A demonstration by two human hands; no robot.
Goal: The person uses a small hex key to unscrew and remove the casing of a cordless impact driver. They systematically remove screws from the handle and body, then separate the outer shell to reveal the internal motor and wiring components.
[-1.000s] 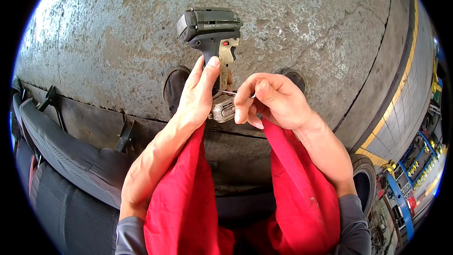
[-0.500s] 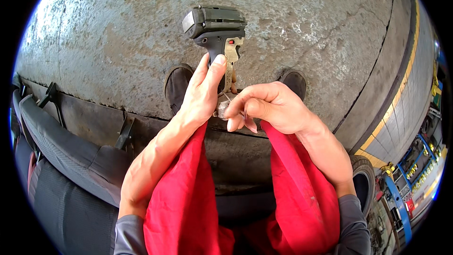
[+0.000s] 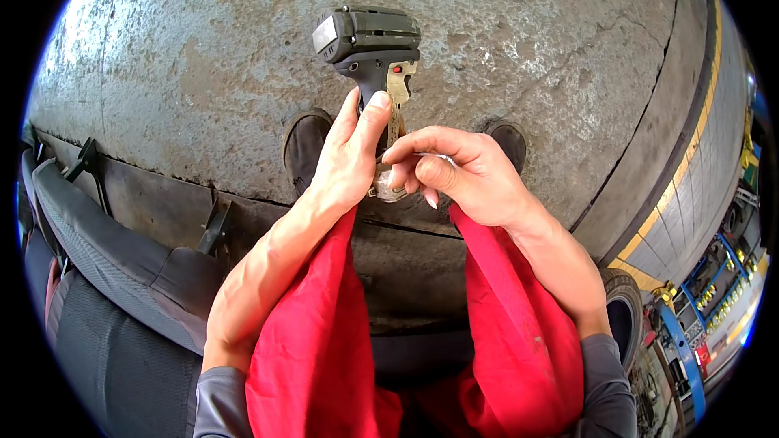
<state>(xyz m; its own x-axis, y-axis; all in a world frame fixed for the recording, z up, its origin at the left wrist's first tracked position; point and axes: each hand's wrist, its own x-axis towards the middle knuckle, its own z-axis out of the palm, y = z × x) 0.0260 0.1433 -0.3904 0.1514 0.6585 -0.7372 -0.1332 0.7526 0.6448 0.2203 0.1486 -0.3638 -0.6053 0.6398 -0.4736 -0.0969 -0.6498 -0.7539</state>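
Observation:
My left hand [image 3: 345, 158] is wrapped round the handle of a dark grey and beige pistol-grip power tool [image 3: 375, 35]. The tool stands handle down, its bulky body pointing away from my legs, with a small red part near the trigger. At the foot of the handle sits a pale, worn base [image 3: 389, 189], partly covered by my fingers. My right hand [image 3: 462, 170] is closed beside that base, thumb and fingers bent around a thin metal piece [image 3: 445, 160]. Most of this piece is hidden, so its kind does not show.
Both shoes [image 3: 307, 154] rest on the rough concrete floor [image 3: 219, 57], either side of the tool. A dark padded seat [image 3: 122, 251] lies at the left. To the right are a tyre [image 3: 623, 308], a yellow floor line [image 3: 677, 174] and a blue rack [image 3: 714, 276] with parts.
My right hand has risen slightly, its index finger now closer to the lower handle. The power tool has shifted a little up and left. My left hand keeps its hold.

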